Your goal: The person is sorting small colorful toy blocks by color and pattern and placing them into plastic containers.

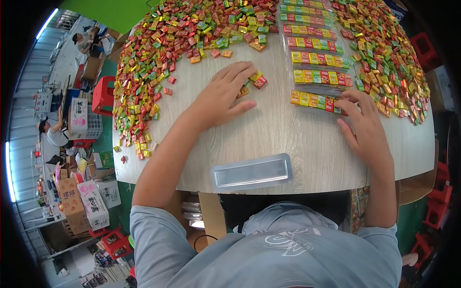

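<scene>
My left hand (pixel 223 93) lies low over the table left of centre, thumb spread away from the fingers. Beside and partly under its fingers are a few small wrapped candies (pixel 259 82) in red, yellow and orange; the rest are hidden by the hand. On the right, the bent fingers of my right hand (pixel 362 122) grip the right end of the nearest row of wrapped candies (pixel 312 101), covering its last pieces. Behind it, several filled clear trays (pixel 317 60) run away from me in a column. A clear plastic tray (pixel 252 172) with nothing in it lies near the front edge.
Loose candies form a large heap (pixel 192 29) at the back left and another (pixel 384 72) along the right. Red stools (pixel 103 96) and cardboard boxes (pixel 72 204) stand on the floor beyond the table (pixel 192 163). Other people are farther off at the left.
</scene>
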Action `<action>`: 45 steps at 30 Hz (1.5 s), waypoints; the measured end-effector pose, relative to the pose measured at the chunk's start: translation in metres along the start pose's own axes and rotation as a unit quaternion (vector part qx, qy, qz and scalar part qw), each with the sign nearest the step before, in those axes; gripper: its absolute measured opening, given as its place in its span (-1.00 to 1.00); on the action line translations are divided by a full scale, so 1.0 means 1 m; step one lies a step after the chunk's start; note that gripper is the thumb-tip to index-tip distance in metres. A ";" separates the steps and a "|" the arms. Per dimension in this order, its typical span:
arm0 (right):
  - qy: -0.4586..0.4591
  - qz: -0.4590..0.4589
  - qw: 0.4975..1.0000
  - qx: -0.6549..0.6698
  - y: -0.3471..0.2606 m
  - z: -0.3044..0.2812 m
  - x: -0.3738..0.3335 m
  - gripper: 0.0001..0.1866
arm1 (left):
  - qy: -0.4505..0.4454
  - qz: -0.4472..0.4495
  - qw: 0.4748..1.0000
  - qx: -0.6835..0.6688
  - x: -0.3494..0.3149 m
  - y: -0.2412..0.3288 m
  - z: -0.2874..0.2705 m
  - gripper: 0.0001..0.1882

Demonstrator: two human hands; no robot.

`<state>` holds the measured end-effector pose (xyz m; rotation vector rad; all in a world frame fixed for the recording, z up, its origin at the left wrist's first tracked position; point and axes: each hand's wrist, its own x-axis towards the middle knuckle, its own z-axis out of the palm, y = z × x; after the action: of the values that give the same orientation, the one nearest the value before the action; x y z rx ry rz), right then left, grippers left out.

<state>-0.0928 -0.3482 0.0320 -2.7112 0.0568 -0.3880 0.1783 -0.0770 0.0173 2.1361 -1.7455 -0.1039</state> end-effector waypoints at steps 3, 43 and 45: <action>0.003 -0.001 1.000 -0.011 -0.001 -0.001 0.000 -0.66 | -0.006 -0.005 1.000 -0.005 0.001 0.000 0.000 -0.24; 0.028 -0.173 0.982 -0.064 -0.043 0.005 0.028 -0.80 | 0.004 -0.028 0.997 0.068 -0.105 0.021 -0.016 -0.14; 0.008 -0.224 0.975 -0.006 -0.057 0.010 0.054 -0.82 | 0.045 -0.031 0.997 0.052 -0.112 0.021 -0.018 -0.14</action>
<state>-0.0387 -0.2970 0.0597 -2.7170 -0.5566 -0.5371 0.1388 0.0313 0.0205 2.2337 -1.6675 0.0661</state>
